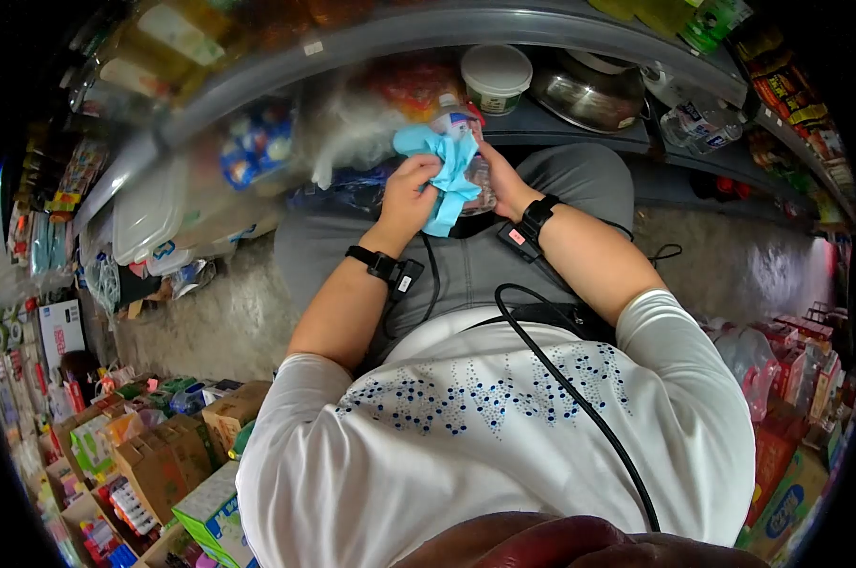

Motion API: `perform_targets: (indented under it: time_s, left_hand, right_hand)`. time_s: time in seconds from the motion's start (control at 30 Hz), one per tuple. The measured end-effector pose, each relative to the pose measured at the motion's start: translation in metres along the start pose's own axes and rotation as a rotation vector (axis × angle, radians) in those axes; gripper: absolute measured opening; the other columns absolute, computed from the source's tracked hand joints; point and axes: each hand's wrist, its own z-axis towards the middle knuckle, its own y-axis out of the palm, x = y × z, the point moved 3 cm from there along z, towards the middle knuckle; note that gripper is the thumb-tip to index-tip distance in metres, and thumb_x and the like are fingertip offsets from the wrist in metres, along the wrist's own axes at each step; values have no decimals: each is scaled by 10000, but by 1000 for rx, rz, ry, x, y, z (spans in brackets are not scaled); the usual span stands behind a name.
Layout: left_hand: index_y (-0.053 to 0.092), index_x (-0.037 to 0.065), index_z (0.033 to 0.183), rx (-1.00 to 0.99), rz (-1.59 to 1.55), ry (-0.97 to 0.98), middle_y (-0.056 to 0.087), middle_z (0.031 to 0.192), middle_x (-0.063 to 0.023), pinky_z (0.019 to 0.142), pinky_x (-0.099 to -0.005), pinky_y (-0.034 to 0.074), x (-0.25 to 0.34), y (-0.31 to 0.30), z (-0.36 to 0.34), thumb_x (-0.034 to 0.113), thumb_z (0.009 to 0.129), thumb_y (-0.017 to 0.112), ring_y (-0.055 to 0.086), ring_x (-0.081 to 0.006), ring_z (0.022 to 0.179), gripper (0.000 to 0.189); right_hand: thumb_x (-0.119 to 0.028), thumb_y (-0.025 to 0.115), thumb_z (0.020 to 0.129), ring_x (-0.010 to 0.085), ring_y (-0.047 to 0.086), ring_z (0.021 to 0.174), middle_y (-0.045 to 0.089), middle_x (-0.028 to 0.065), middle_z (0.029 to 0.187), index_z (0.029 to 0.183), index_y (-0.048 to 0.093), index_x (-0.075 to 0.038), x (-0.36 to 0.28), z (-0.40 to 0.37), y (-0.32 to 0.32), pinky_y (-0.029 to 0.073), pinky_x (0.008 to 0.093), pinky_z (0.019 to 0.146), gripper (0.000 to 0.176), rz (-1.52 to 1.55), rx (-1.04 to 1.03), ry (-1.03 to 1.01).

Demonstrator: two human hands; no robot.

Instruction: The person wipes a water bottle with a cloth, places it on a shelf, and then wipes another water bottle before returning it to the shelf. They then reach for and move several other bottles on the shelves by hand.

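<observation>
My left hand [412,194] is closed on a light blue cloth [454,168], its fingers bunching the fabric. The cloth lies against a clear plastic bottle [482,194] and covers much of its side. My right hand [508,186] is wrapped round the bottle from the right. The bottle leans away from me, with its top near the shelf edge. Its label is mostly hidden behind the cloth. Both hands are above my lap, and each wrist wears a black strap with a small box.
On the lower shelf ahead stand a white lidded tub [496,79], a metal pot [589,93] and several bottles [700,123]. A clear plastic bin [149,218] is at the left. Cardboard boxes [167,459] fill the lower left. A black cable [579,398] runs over my shirt.
</observation>
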Motion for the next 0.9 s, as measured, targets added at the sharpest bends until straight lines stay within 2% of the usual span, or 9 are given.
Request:
perform_targets:
  time_s: [0.07,0.13,0.27,0.4,0.47,0.53,0.7,0.8,0.9]
  left_hand:
    - [687,-23,1050,74,37,0,678,1080,-136,889,-344,517,-6,-3,3,-54,811,650,664,-308,1009,244]
    - [696,-16,1046,306,58,-68,672,1074,-158,902,-348,510,-21,-14,6,-38,830,648,659,-311,1009,222]
    - [695,2,1081,394,6,-144,671,1056,-157,917,-344,495,-38,-21,7,-20,855,653,647,-310,1027,231]
    - [692,9,1096,271,40,-65,675,1056,-152,918,-342,500,-24,-19,7,-10,859,664,654,-300,1019,238]
    - [700,-13,1026,166,33,-83,690,1079,-135,910,-343,516,-17,-6,2,-9,837,682,673,-295,1020,191]
    - [696,-18,1018,50,-4,-35,679,1089,-98,911,-320,498,-11,1,-3,-3,841,677,655,-250,1026,179]
    - [695,-17,1020,-54,-73,-53,677,1086,-94,907,-314,498,-2,3,-1,-13,823,671,660,-258,1020,198]
    - [694,-23,1058,46,13,-60,687,1093,-147,905,-323,511,-6,-1,0,-60,803,653,671,-300,1016,260]
    - [695,-21,1049,318,162,-52,675,1089,-170,907,-352,512,-16,-13,5,-44,824,645,658,-339,1025,231]
  right_hand:
    - [-486,523,1027,173,703,991,704,81,1160,1324,578,-43,4,1,2,568,319,851,536,-166,-17,57]
    - [-462,549,1023,176,712,952,709,87,1126,1313,578,-39,13,5,-2,569,312,852,513,-209,-125,82]
    - [-441,570,1017,190,720,910,714,107,1096,1223,622,-30,20,3,2,591,331,802,462,-242,-114,86]
    - [-460,551,1019,213,729,866,713,119,1087,1242,603,-41,12,4,0,600,347,769,478,-236,-95,93]
    - [-476,541,1018,213,725,892,716,114,1071,1238,609,-60,10,4,-3,599,350,766,475,-189,-21,117]
    - [-482,527,1021,228,720,929,716,109,1060,1240,611,-82,5,11,-5,599,365,785,464,92,-2,-15]
    - [-502,548,1004,208,714,997,714,95,1154,1277,605,-73,-11,-10,10,585,369,862,512,74,13,19]
    - [-502,524,1019,205,713,966,701,89,1153,1316,584,-76,1,-1,4,583,348,846,522,-60,47,54]
    - [-476,526,1029,178,714,927,719,80,1112,1252,626,-69,10,-3,4,576,323,832,474,-159,-76,139]
